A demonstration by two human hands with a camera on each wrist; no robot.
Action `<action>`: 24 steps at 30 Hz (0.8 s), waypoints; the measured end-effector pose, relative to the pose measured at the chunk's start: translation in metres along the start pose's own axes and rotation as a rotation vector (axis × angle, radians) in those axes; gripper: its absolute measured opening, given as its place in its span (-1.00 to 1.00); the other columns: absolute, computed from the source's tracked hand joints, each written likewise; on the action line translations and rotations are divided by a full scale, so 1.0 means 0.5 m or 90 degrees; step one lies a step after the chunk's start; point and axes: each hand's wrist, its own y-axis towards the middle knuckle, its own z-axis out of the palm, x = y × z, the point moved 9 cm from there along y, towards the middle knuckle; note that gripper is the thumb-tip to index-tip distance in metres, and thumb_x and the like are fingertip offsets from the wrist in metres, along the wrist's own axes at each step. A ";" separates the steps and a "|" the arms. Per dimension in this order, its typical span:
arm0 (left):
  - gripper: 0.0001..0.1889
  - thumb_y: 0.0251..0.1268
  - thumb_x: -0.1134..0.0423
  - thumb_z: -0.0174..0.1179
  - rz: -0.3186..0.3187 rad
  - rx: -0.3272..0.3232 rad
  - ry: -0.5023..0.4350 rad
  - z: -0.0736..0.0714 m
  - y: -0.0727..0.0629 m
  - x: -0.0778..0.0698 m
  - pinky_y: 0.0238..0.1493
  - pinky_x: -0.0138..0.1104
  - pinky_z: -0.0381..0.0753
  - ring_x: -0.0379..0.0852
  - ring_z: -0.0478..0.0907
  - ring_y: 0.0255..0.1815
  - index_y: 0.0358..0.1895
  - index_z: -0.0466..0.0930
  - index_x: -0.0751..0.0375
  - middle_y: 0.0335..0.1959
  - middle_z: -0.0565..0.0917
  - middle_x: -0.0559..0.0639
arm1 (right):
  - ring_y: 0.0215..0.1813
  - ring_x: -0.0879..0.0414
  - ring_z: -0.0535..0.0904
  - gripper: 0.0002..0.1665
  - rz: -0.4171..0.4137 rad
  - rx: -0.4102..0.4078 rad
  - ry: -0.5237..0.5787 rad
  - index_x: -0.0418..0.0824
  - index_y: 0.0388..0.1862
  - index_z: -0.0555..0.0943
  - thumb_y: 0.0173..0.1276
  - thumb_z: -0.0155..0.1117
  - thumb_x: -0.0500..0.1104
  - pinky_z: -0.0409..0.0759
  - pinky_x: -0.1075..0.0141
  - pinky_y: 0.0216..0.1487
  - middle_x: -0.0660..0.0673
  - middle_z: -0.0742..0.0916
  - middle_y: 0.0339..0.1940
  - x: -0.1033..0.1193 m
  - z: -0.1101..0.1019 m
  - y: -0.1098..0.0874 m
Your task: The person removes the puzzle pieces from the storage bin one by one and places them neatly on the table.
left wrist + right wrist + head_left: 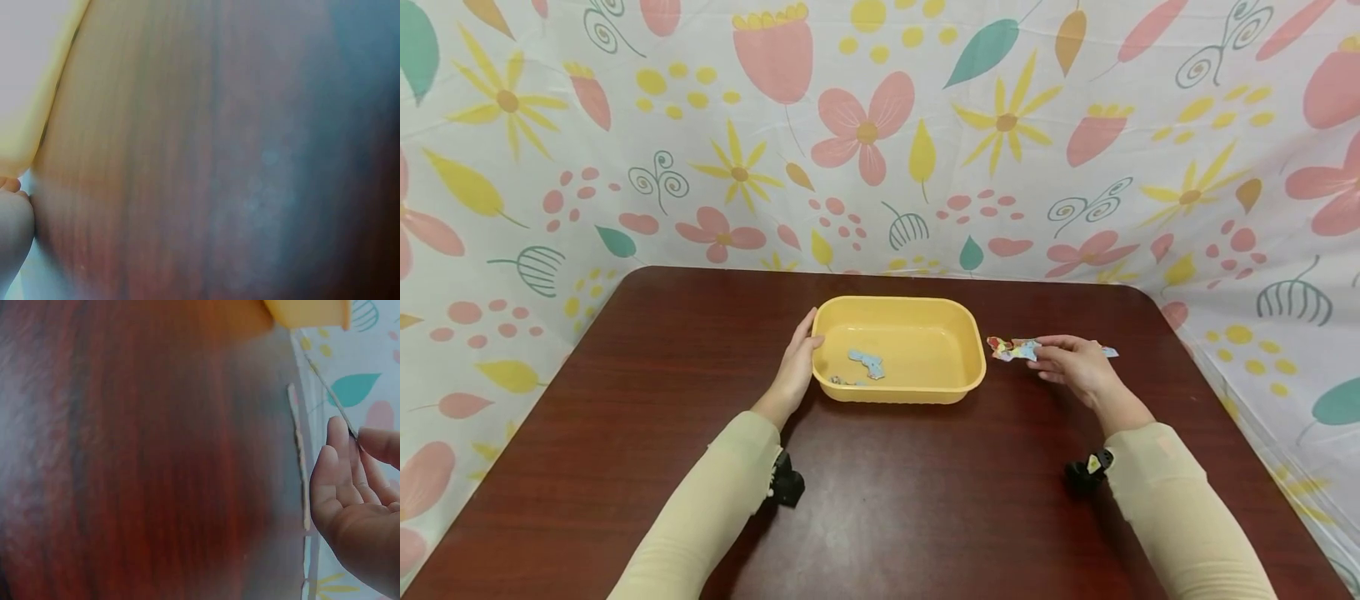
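Observation:
A yellow plastic basin (898,392) sits on the table, and my left hand (793,367) grips its left rim, thumb over the edge. Inside the basin lie a pale blue puzzle piece (868,363) and some smaller bits (842,381) by the front left wall. Just right of the basin, my right hand (1071,364) pinches a colourful flat puzzle piece (1013,348) between thumb and fingers. The right wrist view shows that held piece (331,394) edge-on, tilted above the table. Other flat pieces (300,456) lie near the right hand (359,506), partly hidden by it in the head view.
The dark brown wooden table (925,492) has a glossy top with rounded far corners. A white cloth (880,217) printed with flowers and leaves hangs behind and beside it. Black wrist cameras (786,481) are strapped to both forearms.

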 end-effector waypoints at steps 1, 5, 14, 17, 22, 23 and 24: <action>-0.39 0.43 0.23 -0.21 0.001 0.000 -0.001 0.000 0.001 -0.001 0.35 -0.06 0.24 0.03 0.26 0.36 0.51 -0.05 -0.16 0.51 0.03 -0.12 | -0.25 0.34 0.68 -0.57 0.003 0.003 -0.005 -0.36 0.20 0.32 0.45 0.04 -0.19 0.64 0.40 -0.22 0.21 0.69 -0.34 -0.002 0.000 0.002; -0.39 0.43 0.22 -0.21 0.001 -0.002 0.002 -0.001 0.001 -0.004 0.38 -0.06 0.21 0.01 0.20 0.41 0.51 -0.06 -0.16 0.52 0.00 -0.12 | -0.26 0.35 0.68 -0.46 0.023 0.008 -0.034 -0.45 0.27 0.26 0.44 0.08 -0.17 0.63 0.42 -0.23 0.22 0.68 -0.33 -0.013 0.000 0.008; -0.39 0.43 0.23 -0.21 -0.010 -0.001 -0.006 0.002 -0.014 0.007 0.40 -0.03 0.15 0.03 0.16 0.42 0.51 -0.05 -0.17 0.52 0.00 -0.09 | -0.22 0.32 0.67 -0.37 0.029 -0.025 -0.225 -0.49 0.30 0.29 0.45 0.06 -0.07 0.65 0.31 -0.15 -0.22 0.63 -0.01 -0.019 -0.002 -0.004; -0.39 0.43 0.23 -0.21 0.001 -0.001 -0.005 0.002 -0.011 0.002 0.41 -0.03 0.14 0.02 0.14 0.43 0.51 -0.05 -0.15 0.53 -0.02 -0.09 | -0.19 0.27 0.68 -0.35 0.032 -0.041 -0.257 -0.47 0.30 0.32 0.44 0.07 -0.01 0.64 0.31 -0.16 -0.38 0.56 0.13 -0.012 -0.003 -0.004; -0.40 0.44 0.25 -0.22 -0.005 0.002 -0.012 0.001 -0.007 -0.005 0.40 -0.06 0.16 0.02 0.19 0.41 0.51 -0.05 -0.15 0.52 0.02 -0.08 | -0.18 0.25 0.68 -0.34 0.039 -0.057 -0.287 -0.46 0.31 0.33 0.44 0.03 0.02 0.63 0.34 -0.22 -0.44 0.53 0.20 -0.005 -0.010 -0.001; -0.40 0.44 0.26 -0.23 -0.009 0.005 -0.019 0.002 -0.009 -0.008 0.40 -0.06 0.16 0.04 0.21 0.40 0.51 -0.05 -0.13 0.52 0.02 -0.05 | -0.18 0.26 0.69 -0.34 0.037 -0.061 -0.289 -0.46 0.30 0.34 0.45 0.03 0.01 0.63 0.34 -0.22 -0.45 0.53 0.20 -0.004 -0.012 0.000; -0.40 0.44 0.27 -0.22 -0.012 0.006 -0.026 0.002 -0.012 -0.012 0.40 -0.05 0.17 0.05 0.22 0.39 0.52 -0.05 -0.12 0.51 0.03 -0.04 | -0.19 0.26 0.69 -0.35 0.035 -0.065 -0.291 -0.46 0.30 0.34 0.45 0.02 0.01 0.63 0.34 -0.23 -0.45 0.53 0.21 -0.002 -0.014 0.000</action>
